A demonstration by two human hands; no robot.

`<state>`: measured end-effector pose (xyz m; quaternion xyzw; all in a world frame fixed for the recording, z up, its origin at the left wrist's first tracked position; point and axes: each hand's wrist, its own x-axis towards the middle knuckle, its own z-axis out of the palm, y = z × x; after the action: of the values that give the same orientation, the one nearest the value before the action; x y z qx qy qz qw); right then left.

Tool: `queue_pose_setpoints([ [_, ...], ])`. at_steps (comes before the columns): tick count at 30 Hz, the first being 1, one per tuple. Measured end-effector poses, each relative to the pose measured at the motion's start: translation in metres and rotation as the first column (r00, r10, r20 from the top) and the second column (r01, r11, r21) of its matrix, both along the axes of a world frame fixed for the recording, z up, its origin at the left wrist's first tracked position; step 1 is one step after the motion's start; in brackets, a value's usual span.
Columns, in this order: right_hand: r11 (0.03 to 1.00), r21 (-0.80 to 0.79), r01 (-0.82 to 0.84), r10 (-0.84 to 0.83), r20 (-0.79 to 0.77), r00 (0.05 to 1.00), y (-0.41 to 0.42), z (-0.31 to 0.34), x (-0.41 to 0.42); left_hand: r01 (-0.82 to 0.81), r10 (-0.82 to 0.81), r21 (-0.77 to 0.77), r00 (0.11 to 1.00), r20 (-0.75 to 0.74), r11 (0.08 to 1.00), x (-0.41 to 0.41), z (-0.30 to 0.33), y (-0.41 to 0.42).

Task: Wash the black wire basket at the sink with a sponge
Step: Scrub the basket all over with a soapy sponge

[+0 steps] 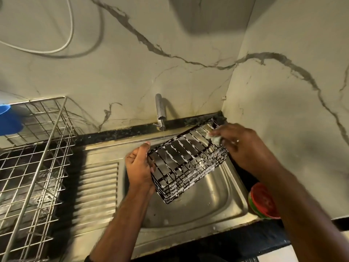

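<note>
The left hand (139, 165) grips the black wire basket (187, 161) by its near end over the sink (207, 205); the right hand (239, 146) pinches the sponge (213, 138) against its far rim. Work along each foamy wire, turning it under the tap's (160, 110) thin stream.

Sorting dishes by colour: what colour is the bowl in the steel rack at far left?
Blue bowl, seen in the head view.
</note>
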<state>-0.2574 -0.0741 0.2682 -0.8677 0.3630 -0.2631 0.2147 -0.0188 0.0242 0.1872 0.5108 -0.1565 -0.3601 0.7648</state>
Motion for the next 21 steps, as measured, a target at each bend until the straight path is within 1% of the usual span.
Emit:
queue_pose_setpoints([
  [1, 0.999, 0.017, -0.03, 0.03, 0.025, 0.999, 0.005, -0.002, 0.002, -0.012, 0.012, 0.007, 1.0, -0.005, 1.0, 0.0, 0.001, 0.0],
  [2, 0.999, 0.038, -0.016, 0.013, 0.084, 0.996, 0.006, -0.002, 0.003, -0.027, 0.027, 0.01, 1.0, -0.015, 1.0, 0.001, 0.001, 0.0],
  [3, 0.997, 0.069, 0.028, -0.039, 0.152, 0.988, 0.003, -0.003, 0.003, -0.039, 0.039, 0.005, 0.999, -0.031, 0.999, 0.001, 0.002, 0.0],
  [4, 0.993, 0.078, 0.09, -0.103, 0.187, 0.977, 0.0, -0.003, 0.002, -0.05, 0.05, 0.002, 0.998, -0.048, 0.999, 0.001, 0.002, -0.001],
  [6, 0.973, 0.001, 0.232, -0.229, 0.148, 0.962, -0.007, -0.004, 0.0, -0.058, 0.057, -0.011, 0.997, -0.059, 0.998, 0.0, 0.001, 0.0],
  [8, 0.942, -0.058, 0.329, -0.322, 0.114, 0.94, -0.008, -0.006, 0.0, -0.048, 0.047, -0.025, 0.998, -0.05, 0.999, 0.0, 0.0, 0.0],
  [9, 0.942, -0.04, 0.333, -0.326, 0.125, 0.937, -0.006, -0.006, 0.002, -0.046, 0.045, -0.025, 0.998, -0.046, 0.999, 0.0, 0.001, 0.0],
  [12, 0.985, 0.024, 0.171, -0.173, 0.193, 0.966, 0.008, -0.004, 0.01, -0.053, 0.053, -0.015, 0.998, -0.047, 0.998, 0.003, 0.001, 0.001],
  [13, 0.988, 0.026, 0.153, -0.155, 0.21, 0.965, 0.01, -0.003, 0.011, -0.054, 0.053, -0.016, 0.997, -0.049, 0.998, 0.003, 0.001, 0.001],
  [14, 0.984, 0.032, 0.177, -0.18, 0.23, 0.956, 0.009, -0.002, 0.011, -0.056, 0.055, -0.015, 0.997, -0.052, 0.998, 0.003, 0.002, 0.001],
  [16, 0.944, 0.022, 0.328, -0.323, 0.244, 0.914, -0.003, -0.003, 0.008, -0.058, 0.057, -0.007, 0.997, -0.055, 0.998, 0.004, 0.003, 0.001],
  [17, 0.914, 0.027, 0.404, -0.4, 0.217, 0.89, -0.01, -0.005, 0.005, -0.055, 0.054, -0.003, 0.997, -0.054, 0.999, 0.004, 0.003, 0.002],
  [18, 0.89, 0.086, 0.449, -0.457, 0.18, 0.871, -0.015, -0.005, 0.003, -0.049, 0.05, 0.003, 0.997, -0.053, 0.999, 0.004, 0.003, 0.003],
  [19, 0.866, 0.233, 0.442, -0.484, 0.167, 0.859, -0.019, -0.004, 0.002, -0.045, 0.045, 0.007, 0.998, -0.054, 0.999, 0.005, 0.003, 0.003],
  [20, 0.826, 0.42, 0.376, -0.484, 0.186, 0.855, -0.017, -0.001, 0.003, -0.039, 0.039, 0.009, 0.998, -0.056, 0.999, 0.006, 0.002, 0.004],
  [21, 0.774, 0.558, 0.3, -0.483, 0.214, 0.849, -0.017, 0.0, 0.004, -0.034, 0.035, 0.011, 0.997, -0.062, 0.999, 0.007, 0.001, 0.004],
])
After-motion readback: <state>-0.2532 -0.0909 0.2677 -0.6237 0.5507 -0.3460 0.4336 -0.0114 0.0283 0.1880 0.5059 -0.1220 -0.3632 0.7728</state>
